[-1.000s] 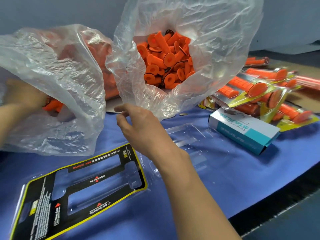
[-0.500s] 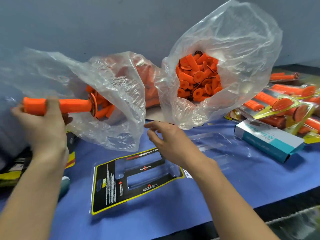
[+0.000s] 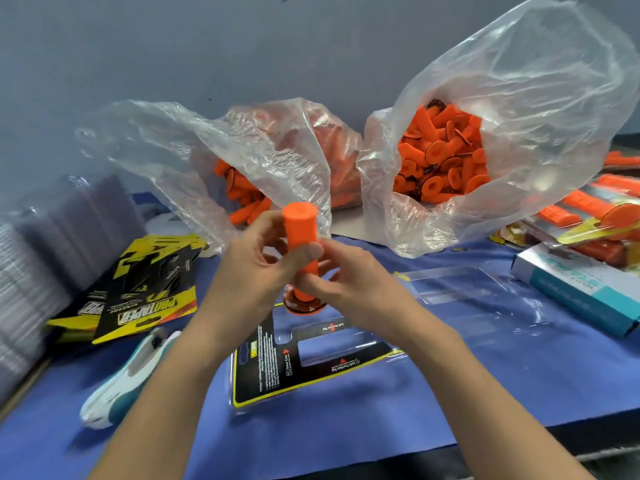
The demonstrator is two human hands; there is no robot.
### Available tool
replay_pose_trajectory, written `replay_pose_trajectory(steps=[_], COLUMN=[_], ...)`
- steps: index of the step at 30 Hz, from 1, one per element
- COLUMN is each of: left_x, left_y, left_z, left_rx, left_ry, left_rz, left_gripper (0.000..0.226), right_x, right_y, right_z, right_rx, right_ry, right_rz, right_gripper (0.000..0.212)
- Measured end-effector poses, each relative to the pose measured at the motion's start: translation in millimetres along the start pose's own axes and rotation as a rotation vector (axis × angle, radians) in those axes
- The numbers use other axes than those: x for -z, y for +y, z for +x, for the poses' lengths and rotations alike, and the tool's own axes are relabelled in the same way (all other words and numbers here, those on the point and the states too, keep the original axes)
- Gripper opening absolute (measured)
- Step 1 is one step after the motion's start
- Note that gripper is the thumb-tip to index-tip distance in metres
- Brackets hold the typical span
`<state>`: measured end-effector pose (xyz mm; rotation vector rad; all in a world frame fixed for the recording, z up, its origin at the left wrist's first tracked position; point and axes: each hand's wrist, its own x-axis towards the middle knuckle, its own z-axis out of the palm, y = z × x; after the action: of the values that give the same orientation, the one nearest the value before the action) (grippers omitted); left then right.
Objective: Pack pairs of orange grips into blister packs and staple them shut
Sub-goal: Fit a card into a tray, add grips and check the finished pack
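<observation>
An orange grip (image 3: 300, 227) stands nearly upright at the middle of the view, its flanged end pointing down. My left hand (image 3: 254, 268) holds its upper part with thumb and fingers curled round it. My right hand (image 3: 349, 282) pinches its lower part. Just below them lies an open blister pack (image 3: 311, 362) with a black and yellow card insert and two hollow slots. Its clear lid half (image 3: 460, 289) lies to the right on the blue table (image 3: 381, 417). Two clear plastic bags (image 3: 277, 157) (image 3: 519, 109) at the back hold several loose orange grips.
A white and teal stapler (image 3: 128, 375) lies at the lower left. Loose black and yellow cards (image 3: 145, 289) and a stack of clear blisters (image 3: 41, 258) sit at the left. A teal staples box (image 3: 581, 289) and finished packs (image 3: 595, 216) lie at the right.
My left hand drew a grip out of the left bag and brought it to the middle. My right hand rose from beside the blister pack and took hold of the grip's lower part.
</observation>
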<state>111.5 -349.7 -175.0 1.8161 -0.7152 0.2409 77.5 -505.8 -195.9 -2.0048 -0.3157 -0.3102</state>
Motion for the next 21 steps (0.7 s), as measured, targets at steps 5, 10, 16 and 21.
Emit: replay_pose_trajectory(steps=[5,10,16,21], left_x=[4.0,1.2,3.7,7.3], left_y=[-3.9,-14.7,-12.4,-10.1], left_z=[-2.1,-19.6,-25.5,-28.2], left_rx=[0.067,0.229,0.169,0.133], left_ry=[-0.051,-0.150,-0.060,-0.087], left_rz=[0.020,-0.172,-0.148,-0.017], left_gripper=[0.044,0.054,0.064,0.064], right_x=[6.8,4.0,5.1,12.2], right_y=[2.5,7.2,9.0,16.3], right_z=[2.5,-0.8,-5.9,-9.1], right_rx=[-0.086,-0.163,-0.245,-0.336], right_ry=[0.148,0.185,0.158,0.231], right_rz=[0.485,0.879,1.063,1.091], right_gripper=[0.022,0.021,0.041,0.030])
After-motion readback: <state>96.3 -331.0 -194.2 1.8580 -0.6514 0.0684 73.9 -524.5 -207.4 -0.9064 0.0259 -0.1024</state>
